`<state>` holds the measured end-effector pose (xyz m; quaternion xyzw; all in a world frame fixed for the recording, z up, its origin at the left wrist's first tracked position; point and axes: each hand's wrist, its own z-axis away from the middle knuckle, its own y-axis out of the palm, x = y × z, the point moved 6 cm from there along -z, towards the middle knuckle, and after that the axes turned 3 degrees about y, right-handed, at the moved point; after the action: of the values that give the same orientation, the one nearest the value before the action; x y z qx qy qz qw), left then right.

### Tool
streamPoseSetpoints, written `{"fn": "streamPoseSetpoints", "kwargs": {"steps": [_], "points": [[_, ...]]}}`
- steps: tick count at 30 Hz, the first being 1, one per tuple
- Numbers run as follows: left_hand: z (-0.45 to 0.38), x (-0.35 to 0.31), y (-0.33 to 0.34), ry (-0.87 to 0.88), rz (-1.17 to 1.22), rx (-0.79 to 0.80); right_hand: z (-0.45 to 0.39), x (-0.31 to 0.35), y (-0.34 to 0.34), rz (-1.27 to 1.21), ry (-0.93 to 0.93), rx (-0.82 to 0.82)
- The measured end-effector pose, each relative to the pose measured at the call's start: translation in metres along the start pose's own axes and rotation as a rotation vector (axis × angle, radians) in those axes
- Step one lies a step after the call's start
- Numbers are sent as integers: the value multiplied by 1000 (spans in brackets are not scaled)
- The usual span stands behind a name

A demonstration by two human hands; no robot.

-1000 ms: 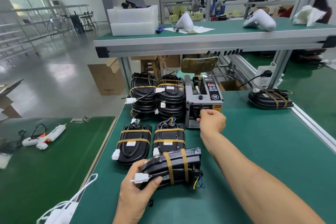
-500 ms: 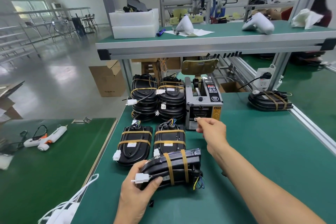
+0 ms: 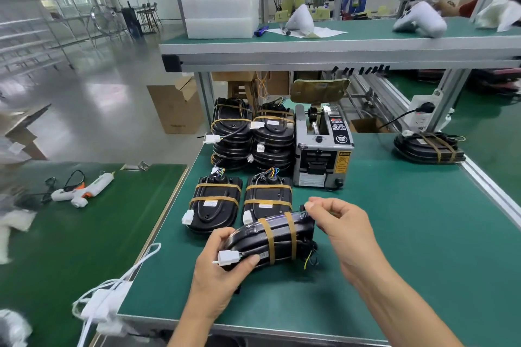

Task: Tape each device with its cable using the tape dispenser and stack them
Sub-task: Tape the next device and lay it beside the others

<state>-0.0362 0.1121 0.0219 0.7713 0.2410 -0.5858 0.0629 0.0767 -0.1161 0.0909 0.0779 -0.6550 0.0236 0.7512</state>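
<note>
2 bare forearms, no sleeves or gloves.

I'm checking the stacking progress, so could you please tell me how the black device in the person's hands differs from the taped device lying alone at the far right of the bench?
The held device is tilted up on edge, gripped by the left hand; the far-right device lies flat, untouched. The held device's white connector is plain to see under the thumb; the far-right device shows only a small one at its back left edge. The right hand is at the held device's corner. Both are black with two tan tape bands.
</note>
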Motion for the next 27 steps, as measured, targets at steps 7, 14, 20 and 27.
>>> {"fn": "streamPoseSetpoints", "kwargs": {"steps": [7,14,20,27], "points": [[0,-2,-1,13,-1,-4,-6,-8,-6,11,41,-58],[0,-2,-1,6,3,-7,-6,-9,-7,70,7,-79],[0,-1,-1,3,18,-9,-6,-11,-8,98,-11,-92],[1,2,-1,-5,25,2,-6,-10,-7,131,-30,-104]]}}
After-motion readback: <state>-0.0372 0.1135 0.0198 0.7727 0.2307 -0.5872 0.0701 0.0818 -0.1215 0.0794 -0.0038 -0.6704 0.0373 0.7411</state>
